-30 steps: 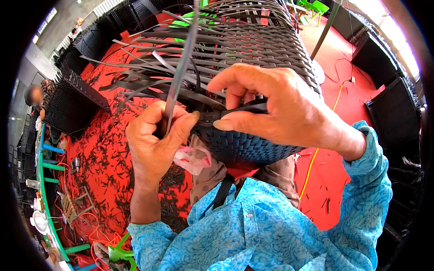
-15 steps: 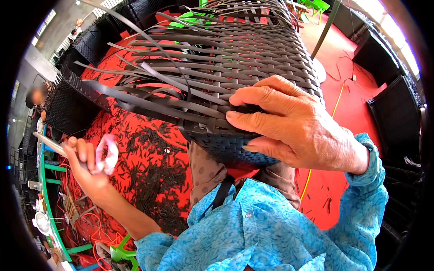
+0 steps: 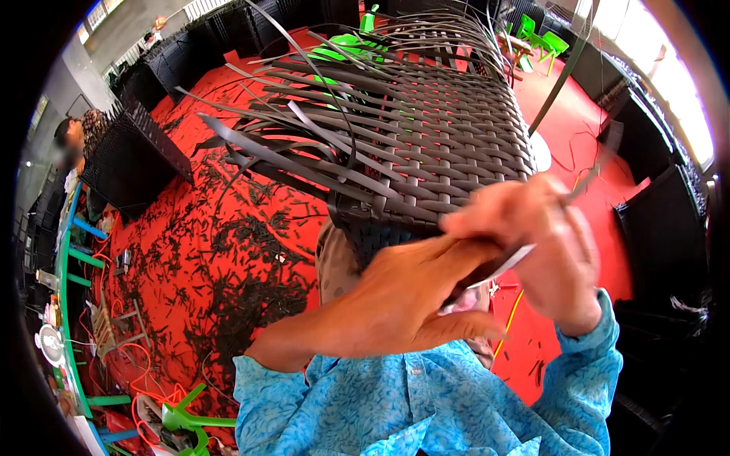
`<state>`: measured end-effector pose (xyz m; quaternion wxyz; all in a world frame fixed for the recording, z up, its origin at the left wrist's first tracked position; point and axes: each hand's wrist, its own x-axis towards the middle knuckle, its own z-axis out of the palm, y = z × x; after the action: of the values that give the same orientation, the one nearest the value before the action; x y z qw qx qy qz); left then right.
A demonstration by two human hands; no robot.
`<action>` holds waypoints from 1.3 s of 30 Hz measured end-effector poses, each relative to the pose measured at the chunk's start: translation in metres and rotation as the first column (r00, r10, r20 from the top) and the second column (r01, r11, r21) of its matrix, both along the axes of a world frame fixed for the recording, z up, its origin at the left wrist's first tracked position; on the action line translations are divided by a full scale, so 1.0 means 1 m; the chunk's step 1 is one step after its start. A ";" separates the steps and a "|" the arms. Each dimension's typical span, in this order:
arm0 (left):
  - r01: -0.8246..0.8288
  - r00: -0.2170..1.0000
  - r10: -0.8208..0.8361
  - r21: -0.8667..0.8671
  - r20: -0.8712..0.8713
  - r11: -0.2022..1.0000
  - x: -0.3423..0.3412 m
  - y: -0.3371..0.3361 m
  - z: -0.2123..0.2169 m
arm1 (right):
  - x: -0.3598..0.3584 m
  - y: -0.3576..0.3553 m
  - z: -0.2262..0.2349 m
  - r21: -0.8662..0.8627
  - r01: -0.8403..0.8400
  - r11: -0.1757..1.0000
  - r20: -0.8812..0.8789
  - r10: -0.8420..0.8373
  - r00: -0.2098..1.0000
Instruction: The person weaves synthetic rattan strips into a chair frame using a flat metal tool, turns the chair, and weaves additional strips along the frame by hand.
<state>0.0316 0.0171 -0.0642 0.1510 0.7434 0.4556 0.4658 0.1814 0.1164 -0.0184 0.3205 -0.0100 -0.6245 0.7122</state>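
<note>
A half-woven panel of dark flat plastic strips (image 3: 456, 121) lies over a black box-shaped frame in front of me. Long loose strip ends (image 3: 251, 137) fan out from its left side. My left hand (image 3: 411, 292) reaches across below the panel's near edge, closed round what look like scissors with a pink-wrapped handle (image 3: 460, 302). Their pale flat blade (image 3: 506, 266) shows between my hands. My right hand (image 3: 547, 243), blurred, meets the left at the near right corner. A dark strip (image 3: 604, 163) juts from its fingers, which motion smears.
Dark strip scraps litter the red floor (image 3: 251, 258). Several black woven pieces (image 3: 661, 197) stand around. Green chairs (image 3: 544, 42) are at the back; another green chair (image 3: 186, 418) is at lower left. A person (image 3: 72, 144) is at far left. A yellow cable (image 3: 508, 327) runs at right.
My left hand has swung from the far left across to my right hand, bringing the scissors. My right hand has left the woven surface and moved right, with a strip now at its fingers.
</note>
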 end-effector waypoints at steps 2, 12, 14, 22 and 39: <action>-0.165 0.967 0.215 0.311 -0.135 0.936 -0.014 -0.005 0.008 | 0.017 0.018 0.007 -0.163 -0.007 0.987 -0.168 -0.021 0.986; -0.404 0.539 0.714 0.607 -0.446 0.684 -0.064 -0.009 -0.001 | 0.046 0.061 -0.027 0.680 0.492 0.544 0.022 -0.686 0.727; -0.408 0.571 0.701 0.594 -0.426 0.693 -0.065 -0.005 -0.003 | 0.040 0.063 -0.037 0.678 0.425 0.600 0.070 -0.628 0.775; -0.429 0.687 0.670 0.586 -0.283 0.687 -0.058 0.002 -0.011 | 0.034 0.050 -0.052 0.569 0.532 0.627 -0.024 -0.634 0.773; -0.405 0.753 0.477 0.252 -0.454 0.879 -0.055 0.001 0.035 | 0.023 0.036 -0.012 0.885 0.309 0.347 -0.031 -0.619 0.785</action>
<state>-0.0234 0.0181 -0.0296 -0.1390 0.7184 0.6081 0.3080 0.2042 0.1521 -0.0301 0.3702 -0.1416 -0.9018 0.1719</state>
